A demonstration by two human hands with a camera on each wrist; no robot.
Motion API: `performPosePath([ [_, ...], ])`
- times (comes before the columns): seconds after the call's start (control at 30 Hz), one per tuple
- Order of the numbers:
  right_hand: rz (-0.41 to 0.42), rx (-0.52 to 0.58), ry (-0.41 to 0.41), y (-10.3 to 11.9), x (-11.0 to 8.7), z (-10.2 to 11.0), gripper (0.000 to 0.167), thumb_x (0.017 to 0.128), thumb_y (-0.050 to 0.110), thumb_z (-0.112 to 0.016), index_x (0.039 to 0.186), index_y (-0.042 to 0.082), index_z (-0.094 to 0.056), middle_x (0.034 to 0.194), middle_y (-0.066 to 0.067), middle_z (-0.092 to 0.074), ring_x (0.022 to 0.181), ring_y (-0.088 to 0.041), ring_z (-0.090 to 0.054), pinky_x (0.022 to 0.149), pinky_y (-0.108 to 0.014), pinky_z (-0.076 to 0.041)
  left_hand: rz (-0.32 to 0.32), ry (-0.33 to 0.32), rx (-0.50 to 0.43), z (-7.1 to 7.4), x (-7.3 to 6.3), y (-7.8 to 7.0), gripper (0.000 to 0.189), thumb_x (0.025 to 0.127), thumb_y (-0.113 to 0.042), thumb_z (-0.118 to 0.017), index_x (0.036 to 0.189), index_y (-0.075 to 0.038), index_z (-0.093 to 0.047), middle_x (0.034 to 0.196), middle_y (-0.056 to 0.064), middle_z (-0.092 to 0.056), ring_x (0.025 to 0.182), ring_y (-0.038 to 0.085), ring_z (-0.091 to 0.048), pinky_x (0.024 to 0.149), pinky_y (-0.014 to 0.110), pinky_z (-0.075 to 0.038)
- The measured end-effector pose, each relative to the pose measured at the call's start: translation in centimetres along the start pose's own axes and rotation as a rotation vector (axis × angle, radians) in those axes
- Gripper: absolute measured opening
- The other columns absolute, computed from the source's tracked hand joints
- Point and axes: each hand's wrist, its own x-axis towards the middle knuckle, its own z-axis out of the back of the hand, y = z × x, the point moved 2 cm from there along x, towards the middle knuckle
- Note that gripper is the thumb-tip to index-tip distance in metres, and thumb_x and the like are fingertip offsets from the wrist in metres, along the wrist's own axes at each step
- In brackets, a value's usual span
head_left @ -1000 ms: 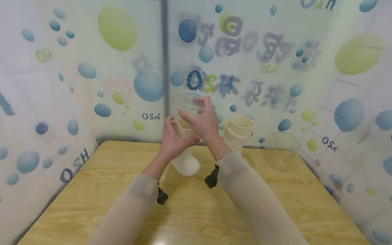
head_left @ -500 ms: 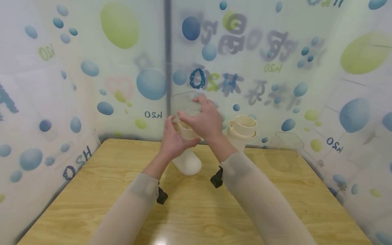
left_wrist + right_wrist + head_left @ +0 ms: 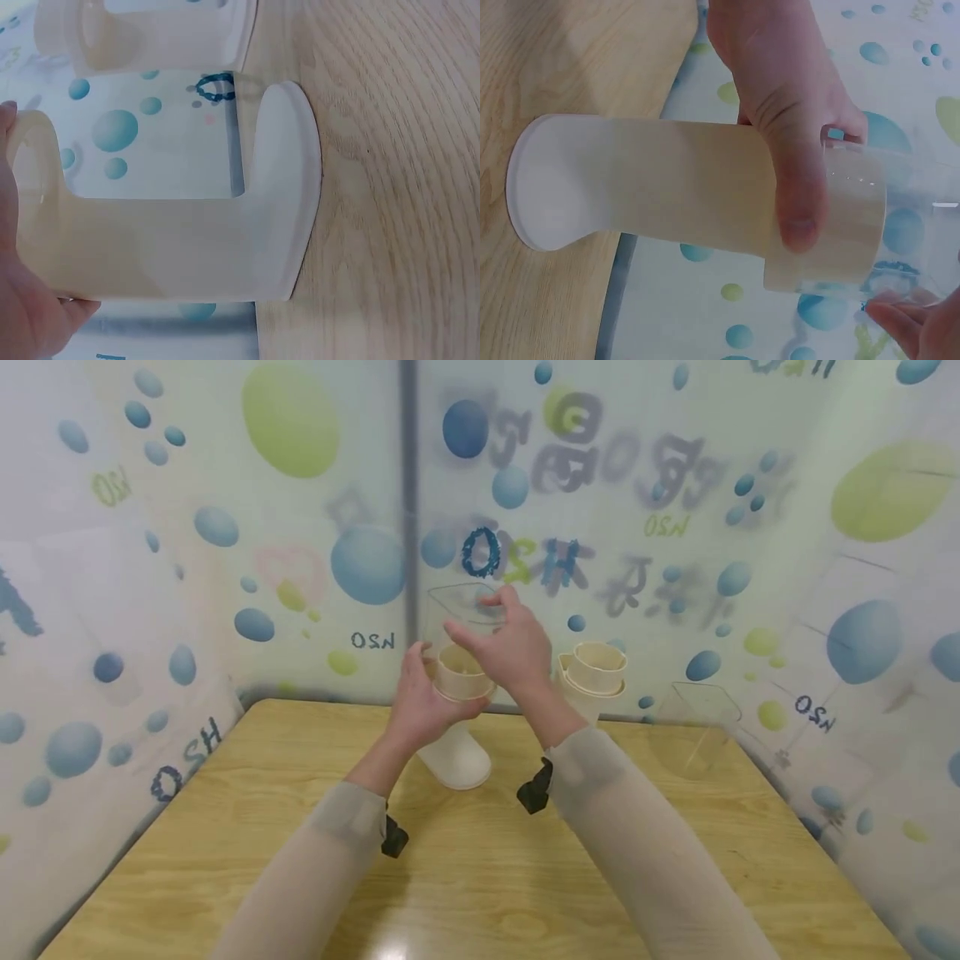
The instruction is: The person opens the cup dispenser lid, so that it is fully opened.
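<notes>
A cream stand (image 3: 459, 760) with a rounded foot and a cup-shaped top stands upright on the table. My left hand (image 3: 426, 703) grips the stand's top, its thumb lying across the near side in the right wrist view. Over the cup sits a clear plastic container (image 3: 922, 210), its lower end around the cream rim. My right hand (image 3: 517, 645) holds this container by its side, thumb and fingers apart across it. In the left wrist view the stand's column (image 3: 157, 247) appears sideways, with only part of the left hand (image 3: 26, 300) showing.
A second cream stand (image 3: 596, 670) is just right of the hands, partly behind the right wrist. Farther right, another clear container (image 3: 696, 731) stands near the table's back edge. Patterned walls enclose the wooden table (image 3: 480, 877) on the back and both sides.
My right hand and the clear container have shifted slightly to the right, leaving more of the cup's rim visible. The left hand keeps its grip on the stand.
</notes>
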Motion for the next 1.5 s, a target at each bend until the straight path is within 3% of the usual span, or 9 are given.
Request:
performPosePath([
  [0.2,0.036,-0.026,0.02,0.4,-0.2,0.2,0.067,0.088,0.064,-0.081,0.137,0.021,-0.064,0.134,-0.008,-0.074,0.086,-0.027,-0.067,0.066,-0.043,-0.053,0.017,0.016,0.0,0.1,0.1,0.0,0.136,0.07,-0.059,-0.1,0.169,-0.021,-0.016,0.161,0.016,-0.039,0.135,0.039,-0.052,0.108,0.059,-0.054],
  [0.33,-0.004,0.031,0.011,0.4,0.0,0.4,0.064,0.089,0.06,-0.083,0.135,0.02,-0.064,0.133,-0.006,-0.075,0.081,-0.027,-0.065,0.066,-0.042,-0.052,0.008,0.013,0.0,0.4,0.1,-0.1,0.135,0.07,-0.058,-0.1,0.169,-0.02,-0.017,0.162,0.017,-0.039,0.137,0.039,-0.052,0.11,0.059,-0.053],
  [0.47,0.013,0.004,0.059,0.7,-0.1,0.3,0.067,0.089,0.063,-0.082,0.138,0.022,-0.064,0.143,-0.008,-0.07,0.093,-0.028,-0.067,0.071,-0.045,-0.055,0.005,0.023,0.004,0.6,0.1,-0.2,0.135,0.072,-0.058,-0.1,0.169,-0.02,-0.014,0.165,0.017,-0.035,0.141,0.04,-0.049,0.114,0.06,-0.05],
  [0.6,0.028,-0.002,0.051,0.8,0.0,0.3,0.066,0.091,0.06,-0.082,0.14,0.02,-0.063,0.144,-0.008,-0.07,0.103,-0.031,-0.07,0.076,-0.048,-0.059,-0.013,0.019,0.007,0.6,0.2,-0.1,0.134,0.073,-0.055,-0.1,0.169,-0.017,-0.015,0.165,0.018,-0.035,0.141,0.04,-0.048,0.115,0.06,-0.048],
  [0.8,0.0,0.003,0.063,0.6,-0.2,0.3,0.069,0.089,0.062,-0.082,0.142,0.023,-0.062,0.145,-0.01,-0.068,0.102,-0.032,-0.069,0.076,-0.05,-0.058,-0.007,0.028,0.012,0.4,0.3,0.2,0.133,0.072,-0.056,-0.1,0.168,-0.018,-0.016,0.163,0.017,-0.036,0.139,0.038,-0.05,0.113,0.058,-0.05],
  [1.0,-0.001,0.04,0.045,0.1,0.0,0.5,0.068,0.091,0.062,-0.081,0.142,0.022,-0.062,0.145,-0.005,-0.07,0.087,-0.026,-0.067,0.069,-0.043,-0.055,-0.021,0.036,0.004,0.4,0.3,0.0,0.134,0.073,-0.056,-0.1,0.17,-0.017,-0.016,0.163,0.018,-0.037,0.139,0.038,-0.05,0.113,0.059,-0.05],
  [1.27,0.032,0.017,0.051,0.5,-0.9,0.8,0.07,0.091,0.06,-0.082,0.145,0.021,-0.059,0.145,-0.012,-0.066,0.103,-0.032,-0.069,0.078,-0.052,-0.059,-0.019,0.041,0.006,0.5,0.3,0.0,0.133,0.073,-0.053,-0.1,0.17,-0.018,-0.016,0.164,0.018,-0.037,0.141,0.038,-0.049,0.115,0.059,-0.049],
  [1.5,-0.02,0.03,0.088,0.1,-1.0,1.0,0.079,0.09,0.066,-0.079,0.158,0.031,-0.056,0.158,-0.013,-0.057,0.117,-0.035,-0.068,0.093,-0.056,-0.059,-0.029,0.044,0.011,0.6,0.4,0.0,0.133,0.074,-0.052,-0.1,0.171,-0.018,-0.016,0.163,0.018,-0.038,0.138,0.038,-0.051,0.112,0.059,-0.051],
])
